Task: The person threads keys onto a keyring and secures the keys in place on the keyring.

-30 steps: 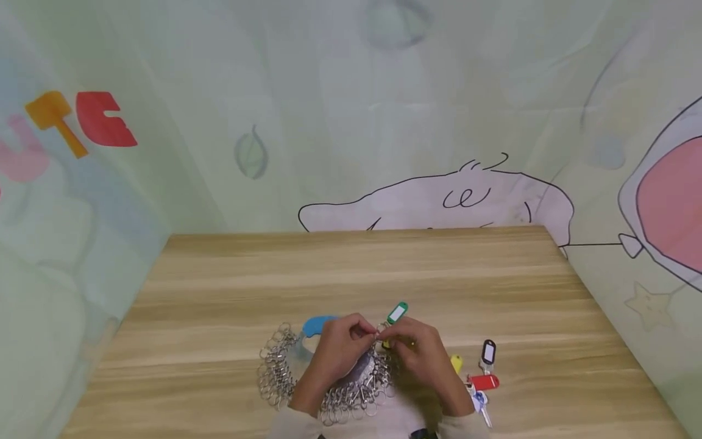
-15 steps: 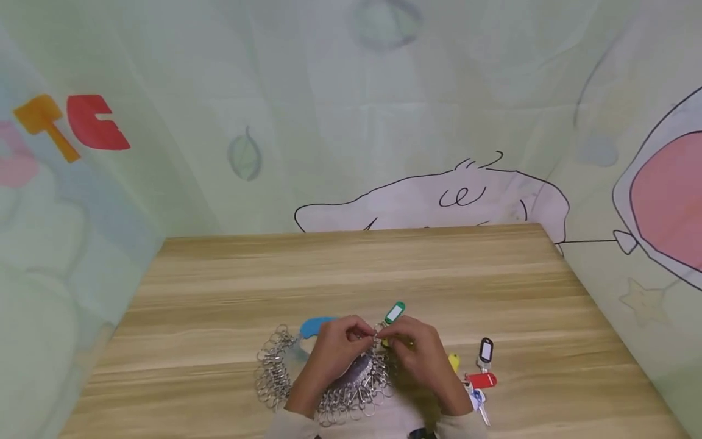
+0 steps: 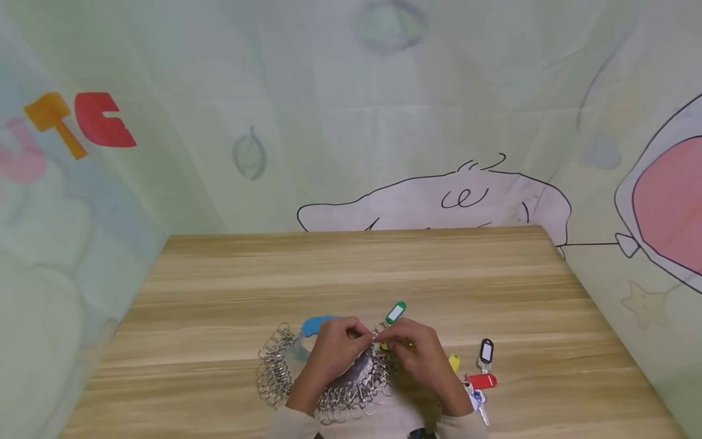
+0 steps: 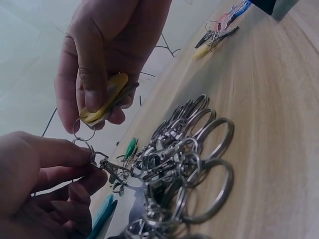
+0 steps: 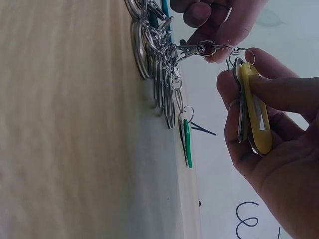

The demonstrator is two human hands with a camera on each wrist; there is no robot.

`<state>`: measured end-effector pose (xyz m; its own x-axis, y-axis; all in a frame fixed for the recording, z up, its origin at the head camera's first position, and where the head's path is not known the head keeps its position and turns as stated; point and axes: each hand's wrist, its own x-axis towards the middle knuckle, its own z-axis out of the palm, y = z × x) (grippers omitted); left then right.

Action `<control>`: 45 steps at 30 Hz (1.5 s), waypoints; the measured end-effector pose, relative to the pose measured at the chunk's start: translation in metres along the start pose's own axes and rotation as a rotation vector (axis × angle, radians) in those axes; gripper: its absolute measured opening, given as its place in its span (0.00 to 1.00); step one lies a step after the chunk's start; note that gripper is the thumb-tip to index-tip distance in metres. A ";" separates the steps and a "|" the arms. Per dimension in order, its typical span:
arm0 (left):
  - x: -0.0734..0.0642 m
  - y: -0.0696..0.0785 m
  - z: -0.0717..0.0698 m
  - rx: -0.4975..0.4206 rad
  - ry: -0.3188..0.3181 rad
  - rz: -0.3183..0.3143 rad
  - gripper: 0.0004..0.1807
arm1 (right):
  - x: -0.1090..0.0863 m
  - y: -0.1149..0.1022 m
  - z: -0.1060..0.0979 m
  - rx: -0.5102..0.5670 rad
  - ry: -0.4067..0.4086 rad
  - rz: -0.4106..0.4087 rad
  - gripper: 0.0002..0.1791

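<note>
My left hand [image 3: 336,349] pinches a split ring [image 4: 91,152] joined to a metal swivel clasp [image 5: 193,49] between thumb and fingers. Facing it, my right hand [image 3: 418,347] grips a yellow key tag [image 5: 256,112] with keys [image 5: 242,107] lying against it. The tag's small wire ring [image 5: 241,57] meets the split ring at the left fingertips, and the two overlap there. Many more clasps with rings [image 3: 340,402] fan out in an arc below the hands. A green key tag [image 3: 396,312] hangs from a ring at the arc's far right end.
Right of my right forearm lie a black key tag [image 3: 486,352], a red key tag [image 3: 482,381], another yellow key tag [image 3: 454,363] and loose keys [image 3: 479,402]. A blue curved piece [image 3: 315,325] shows behind my left hand. The wooden table [image 3: 351,262] meets a printed curtain.
Both hands keep their place above the arc of clasps; only the fingertips shift slightly at the rings. The head view sways a little.
</note>
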<state>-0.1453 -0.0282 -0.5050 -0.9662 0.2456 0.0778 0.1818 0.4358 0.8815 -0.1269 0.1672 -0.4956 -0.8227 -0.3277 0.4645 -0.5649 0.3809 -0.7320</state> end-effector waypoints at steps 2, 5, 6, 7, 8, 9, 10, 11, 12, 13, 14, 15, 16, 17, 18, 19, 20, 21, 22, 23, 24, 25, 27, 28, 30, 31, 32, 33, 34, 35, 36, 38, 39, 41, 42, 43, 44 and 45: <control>0.000 0.000 0.000 0.001 0.005 -0.006 0.05 | 0.000 0.000 0.000 -0.001 -0.012 0.008 0.21; 0.000 0.000 0.001 -0.008 0.010 -0.026 0.04 | 0.000 0.000 0.000 0.000 -0.015 0.011 0.20; 0.000 0.000 0.001 -0.010 0.011 -0.032 0.04 | 0.000 0.000 0.000 0.003 -0.015 0.008 0.20; 0.000 0.000 0.002 -0.013 0.013 -0.035 0.03 | 0.000 0.000 0.000 0.003 -0.013 0.004 0.20; 0.000 0.000 0.002 -0.018 0.013 -0.037 0.03 | 0.000 0.000 0.001 0.005 -0.010 -0.001 0.20; 0.000 0.000 0.002 -0.021 0.014 -0.037 0.03 | 0.000 0.000 0.001 0.007 -0.006 -0.006 0.20; 0.000 0.000 0.003 -0.020 0.015 -0.036 0.03 | 0.000 0.000 0.001 0.003 0.002 -0.011 0.20; 0.001 0.000 0.003 -0.017 0.014 -0.033 0.03 | 0.001 0.000 0.001 -0.001 0.012 -0.014 0.19; 0.001 0.000 0.003 -0.019 0.012 -0.026 0.04 | 0.001 0.000 0.002 -0.005 0.022 -0.013 0.19; 0.001 0.000 0.003 -0.022 0.007 -0.019 0.03 | 0.002 0.000 0.002 -0.009 0.034 -0.009 0.19; 0.001 0.000 0.003 -0.027 -0.004 -0.013 0.03 | 0.002 0.000 0.002 -0.005 0.045 -0.001 0.19; 0.002 0.000 0.004 -0.031 -0.017 -0.005 0.03 | 0.003 -0.001 0.001 -0.001 0.054 0.016 0.18; 0.002 -0.001 0.004 -0.037 -0.032 0.006 0.03 | 0.003 -0.001 0.000 0.002 0.062 0.039 0.18; 0.002 -0.001 0.004 -0.044 -0.048 0.018 0.02 | 0.004 -0.002 -0.001 0.011 0.064 0.072 0.18; 0.002 0.000 0.005 -0.047 -0.064 0.029 0.02 | 0.005 -0.003 -0.002 0.017 0.065 0.102 0.17; 0.002 0.000 0.006 -0.049 -0.075 0.044 0.02 | 0.007 -0.003 -0.004 0.021 0.061 0.134 0.16; 0.003 0.000 0.006 -0.044 -0.081 0.056 0.01 | 0.008 -0.004 -0.006 0.026 0.052 0.168 0.16; 0.003 0.000 0.007 -0.036 -0.080 0.069 0.02 | 0.010 -0.004 -0.008 0.017 0.039 0.201 0.15; 0.004 0.000 0.007 -0.028 -0.075 0.077 0.02 | 0.013 -0.003 -0.010 0.002 0.022 0.226 0.14; 0.004 0.001 0.008 -0.019 -0.070 0.078 0.02 | 0.015 -0.002 -0.013 -0.021 0.000 0.247 0.13; 0.004 0.001 0.008 -0.011 -0.064 0.077 0.03 | 0.018 -0.001 -0.015 -0.047 -0.025 0.257 0.12; 0.005 0.001 0.008 -0.008 -0.060 0.076 0.04 | 0.020 0.001 -0.018 -0.076 -0.054 0.265 0.11; 0.005 0.001 0.008 -0.002 -0.062 0.064 0.05 | 0.024 0.005 -0.024 -0.138 -0.113 0.264 0.10; 0.005 0.001 0.008 -0.004 -0.065 0.059 0.06 | 0.026 0.007 -0.026 -0.163 -0.141 0.259 0.10; 0.005 0.001 0.008 -0.004 -0.069 0.053 0.06 | 0.029 0.013 -0.030 -0.202 -0.194 0.243 0.10; 0.005 0.001 0.008 -0.008 -0.071 0.055 0.05 | 0.031 0.016 -0.032 -0.220 -0.218 0.232 0.10; 0.005 0.001 0.009 -0.007 -0.070 0.057 0.05 | 0.032 0.019 -0.033 -0.230 -0.240 0.226 0.11; 0.005 0.002 0.009 -0.005 -0.069 0.058 0.05 | 0.034 0.022 -0.034 -0.240 -0.260 0.221 0.11; 0.005 0.002 0.008 -0.005 -0.069 0.057 0.05 | 0.035 0.024 -0.035 -0.251 -0.278 0.213 0.12; 0.004 0.001 0.008 -0.003 -0.070 0.057 0.05 | 0.037 0.027 -0.036 -0.264 -0.296 0.206 0.12; 0.004 0.001 0.008 -0.001 -0.070 0.059 0.04 | 0.038 0.029 -0.037 -0.276 -0.312 0.201 0.12; 0.003 0.001 0.007 -0.003 -0.074 0.054 0.04 | 0.041 0.031 -0.038 -0.281 -0.343 0.196 0.11; 0.003 0.000 0.006 -0.005 -0.075 0.053 0.04 | 0.042 0.032 -0.038 -0.287 -0.355 0.193 0.11; 0.002 -0.001 0.006 -0.005 -0.078 0.052 0.04 | 0.045 0.034 -0.039 -0.293 -0.377 0.198 0.10; 0.002 -0.001 0.006 -0.004 -0.078 0.052 0.04 | 0.046 0.034 -0.039 -0.296 -0.387 0.205 0.10; 0.002 -0.001 0.006 0.003 -0.077 0.054 0.03 | 0.047 0.034 -0.039 -0.300 -0.396 0.213 0.09; 0.002 -0.001 0.005 0.018 -0.075 0.058 0.03 | 0.048 0.035 -0.038 -0.313 -0.403 0.220 0.09; 0.001 -0.001 0.005 0.044 -0.068 0.067 0.03 | 0.049 0.035 -0.038 -0.333 -0.405 0.228 0.08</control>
<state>-0.1459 -0.0237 -0.5084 -0.9372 0.3331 0.1029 0.2549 0.4533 0.8541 -0.1887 0.1975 -0.4793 -0.8733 -0.4857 0.0373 -0.4196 0.7112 -0.5640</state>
